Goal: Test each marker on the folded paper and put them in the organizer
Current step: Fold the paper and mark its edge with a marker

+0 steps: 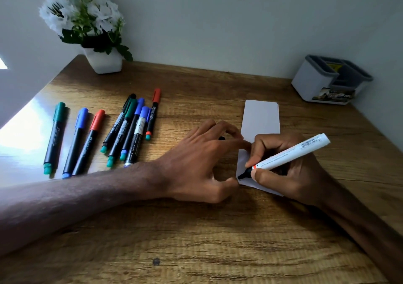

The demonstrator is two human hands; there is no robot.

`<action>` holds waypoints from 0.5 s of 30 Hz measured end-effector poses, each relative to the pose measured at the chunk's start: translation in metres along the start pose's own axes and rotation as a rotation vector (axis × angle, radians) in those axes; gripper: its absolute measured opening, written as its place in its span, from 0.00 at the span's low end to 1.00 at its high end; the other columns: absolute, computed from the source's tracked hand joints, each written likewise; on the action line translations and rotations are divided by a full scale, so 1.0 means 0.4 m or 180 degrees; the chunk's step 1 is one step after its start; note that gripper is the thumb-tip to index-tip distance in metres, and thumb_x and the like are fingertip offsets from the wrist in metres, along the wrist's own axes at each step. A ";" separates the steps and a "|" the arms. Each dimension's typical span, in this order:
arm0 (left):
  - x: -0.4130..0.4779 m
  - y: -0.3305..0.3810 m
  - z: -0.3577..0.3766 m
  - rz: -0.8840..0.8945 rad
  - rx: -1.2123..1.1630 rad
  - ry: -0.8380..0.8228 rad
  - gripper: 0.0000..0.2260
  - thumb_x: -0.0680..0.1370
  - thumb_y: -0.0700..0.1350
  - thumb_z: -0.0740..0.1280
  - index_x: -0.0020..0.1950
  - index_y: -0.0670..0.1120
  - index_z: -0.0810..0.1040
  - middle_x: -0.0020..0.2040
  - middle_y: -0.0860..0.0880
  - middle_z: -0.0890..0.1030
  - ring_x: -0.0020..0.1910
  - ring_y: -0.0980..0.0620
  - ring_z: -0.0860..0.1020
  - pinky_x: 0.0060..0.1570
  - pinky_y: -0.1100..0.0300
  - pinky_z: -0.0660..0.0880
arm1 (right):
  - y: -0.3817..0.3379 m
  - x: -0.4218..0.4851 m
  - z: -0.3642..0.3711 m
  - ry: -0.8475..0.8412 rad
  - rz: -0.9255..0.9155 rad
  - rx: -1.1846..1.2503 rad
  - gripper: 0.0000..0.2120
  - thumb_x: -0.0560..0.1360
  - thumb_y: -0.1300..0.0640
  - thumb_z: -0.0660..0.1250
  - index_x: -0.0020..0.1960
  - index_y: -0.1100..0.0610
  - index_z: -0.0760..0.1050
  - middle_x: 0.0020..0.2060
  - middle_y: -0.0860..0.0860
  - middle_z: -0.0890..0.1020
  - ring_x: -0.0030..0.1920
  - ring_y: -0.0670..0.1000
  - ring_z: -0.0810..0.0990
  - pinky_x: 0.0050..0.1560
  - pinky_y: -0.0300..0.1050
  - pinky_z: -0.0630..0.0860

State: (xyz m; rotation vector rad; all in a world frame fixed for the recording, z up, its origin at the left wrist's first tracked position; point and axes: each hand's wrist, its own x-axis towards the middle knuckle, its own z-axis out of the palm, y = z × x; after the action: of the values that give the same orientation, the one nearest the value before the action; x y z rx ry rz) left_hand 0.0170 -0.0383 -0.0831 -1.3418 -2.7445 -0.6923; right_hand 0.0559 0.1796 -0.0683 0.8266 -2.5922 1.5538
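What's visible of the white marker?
The marker is thick, with a white, plastic-looking barrel, small print and a barcode near its rear end, an orange ring and a black nib. It is uncapped. The right hand grips it near the front, tilted, rear end up and to the right, nib on the near left corner of the paper. What is probably its cap, small and black, shows in the left hand.

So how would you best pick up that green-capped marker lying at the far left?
Probably pinch the green-capped marker across its black barrel near mid-length, coming down from above. It lies flat on the table with bare wood on both long sides, so fingers fit either side.
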 end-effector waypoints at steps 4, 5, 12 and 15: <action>0.000 -0.001 0.001 -0.0001 -0.0011 0.0019 0.32 0.72 0.63 0.63 0.75 0.54 0.70 0.73 0.54 0.67 0.72 0.55 0.62 0.70 0.47 0.69 | 0.002 0.001 -0.001 0.0003 0.0019 0.0019 0.08 0.68 0.54 0.72 0.38 0.60 0.80 0.33 0.47 0.82 0.32 0.47 0.79 0.31 0.36 0.72; 0.000 -0.001 0.001 -0.0004 -0.0009 0.0015 0.32 0.72 0.63 0.63 0.75 0.54 0.70 0.73 0.54 0.67 0.72 0.55 0.62 0.70 0.48 0.69 | 0.002 0.001 -0.001 -0.0001 0.0015 0.0023 0.08 0.68 0.54 0.72 0.38 0.60 0.80 0.33 0.47 0.82 0.32 0.46 0.79 0.31 0.36 0.71; -0.001 0.001 -0.002 -0.0007 -0.0032 -0.0013 0.34 0.71 0.67 0.57 0.75 0.55 0.70 0.73 0.55 0.66 0.72 0.56 0.61 0.70 0.51 0.68 | 0.005 0.002 0.001 0.0124 -0.0006 -0.0083 0.07 0.68 0.55 0.72 0.39 0.59 0.80 0.31 0.50 0.81 0.31 0.52 0.78 0.27 0.44 0.72; -0.001 -0.001 -0.001 0.0001 -0.0034 -0.0027 0.34 0.71 0.67 0.58 0.75 0.55 0.70 0.74 0.55 0.66 0.73 0.56 0.61 0.70 0.51 0.67 | 0.005 0.004 0.000 0.0162 -0.0003 -0.0093 0.08 0.68 0.55 0.72 0.38 0.60 0.80 0.31 0.50 0.81 0.31 0.53 0.78 0.27 0.48 0.72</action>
State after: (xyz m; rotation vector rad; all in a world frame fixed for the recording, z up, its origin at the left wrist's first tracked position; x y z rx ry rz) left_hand 0.0168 -0.0391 -0.0829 -1.3504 -2.7512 -0.7041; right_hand 0.0537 0.1798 -0.0694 0.7755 -2.5722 1.5121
